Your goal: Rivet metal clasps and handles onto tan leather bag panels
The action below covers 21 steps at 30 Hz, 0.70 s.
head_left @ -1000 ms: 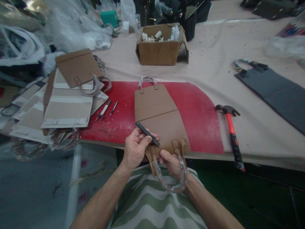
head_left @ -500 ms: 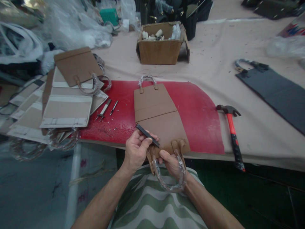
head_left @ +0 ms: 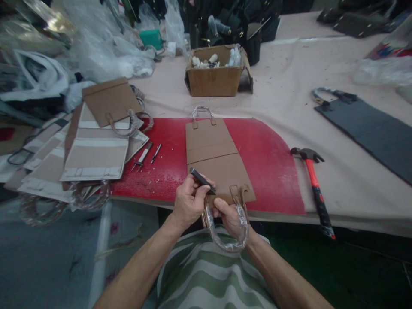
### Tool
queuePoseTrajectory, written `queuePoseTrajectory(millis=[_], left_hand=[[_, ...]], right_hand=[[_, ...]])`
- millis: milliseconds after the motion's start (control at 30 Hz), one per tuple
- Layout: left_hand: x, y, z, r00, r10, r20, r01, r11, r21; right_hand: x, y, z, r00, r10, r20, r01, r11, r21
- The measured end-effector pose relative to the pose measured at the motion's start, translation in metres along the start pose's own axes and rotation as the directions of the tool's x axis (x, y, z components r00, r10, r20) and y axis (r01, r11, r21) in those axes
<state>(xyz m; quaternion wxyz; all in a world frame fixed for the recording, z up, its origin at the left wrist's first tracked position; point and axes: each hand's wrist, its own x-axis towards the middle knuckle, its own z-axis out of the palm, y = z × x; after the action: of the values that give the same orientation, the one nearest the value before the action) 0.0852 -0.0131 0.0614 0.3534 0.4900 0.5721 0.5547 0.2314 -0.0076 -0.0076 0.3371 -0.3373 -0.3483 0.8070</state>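
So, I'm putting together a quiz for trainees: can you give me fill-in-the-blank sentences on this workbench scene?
The slim tool in the left hand is coloured ___.
The mat under the flat brown leather bag panel is ___.
The red-handled claw hammer lies to the mat's ___.
The panel's loop handle in the right hand is wrapped in clear ___.
Missing words: black; red; right; plastic.

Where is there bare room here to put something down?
Bare: red mat between brown bag panel and hammer; table between cardboard box and grey panel. Crowded: stacked panels and small tools on the left; near edge, where left hand grips a dark tool, right hand the wrapped handle.
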Motion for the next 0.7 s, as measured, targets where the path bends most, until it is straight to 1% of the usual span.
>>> queuePoseTrajectory(millis=[133, 233, 400, 467, 567, 633, 700], left_hand=[[0.012, -0.008, 0.000, 0.997, 0.071, 0.034, -0.072, 0.996, 0.050], [0.015, -0.013, 0.001, 0.992, 0.111, 0.053, -0.116, 0.989, 0.089], [0.018, -0.017, 0.004, 0.980, 0.184, 0.074, -0.195, 0.961, 0.198], [0.020, -0.019, 0.004, 0.977, 0.192, 0.091, -0.208, 0.952, 0.224], [0.023, -0.026, 0.003, 0.974, 0.189, 0.123, -0.213, 0.949, 0.232], [0.024, -0.033, 0.001, 0.972, 0.188, 0.145, -0.219, 0.943, 0.249], [0.024, -0.039, -0.001, 0.968, 0.188, 0.164, -0.229, 0.931, 0.285]], right_hand=[[0.008, -0.009, 0.005, 1.000, -0.011, 0.007, 0.011, 1.000, 0.011], [0.008, -0.014, 0.009, 0.999, -0.040, -0.004, 0.040, 0.999, 0.008], [0.011, -0.014, 0.011, 0.998, -0.040, -0.055, 0.040, 0.999, 0.005], [0.013, -0.012, 0.011, 0.997, -0.028, -0.077, 0.028, 1.000, -0.001], [0.013, -0.008, 0.012, 0.992, 0.039, -0.123, -0.039, 0.999, 0.002], [0.008, -0.006, 0.015, 0.987, 0.036, -0.155, -0.033, 0.999, 0.019], [0.000, -0.007, 0.017, 0.989, 0.007, -0.150, -0.002, 0.999, 0.034]])
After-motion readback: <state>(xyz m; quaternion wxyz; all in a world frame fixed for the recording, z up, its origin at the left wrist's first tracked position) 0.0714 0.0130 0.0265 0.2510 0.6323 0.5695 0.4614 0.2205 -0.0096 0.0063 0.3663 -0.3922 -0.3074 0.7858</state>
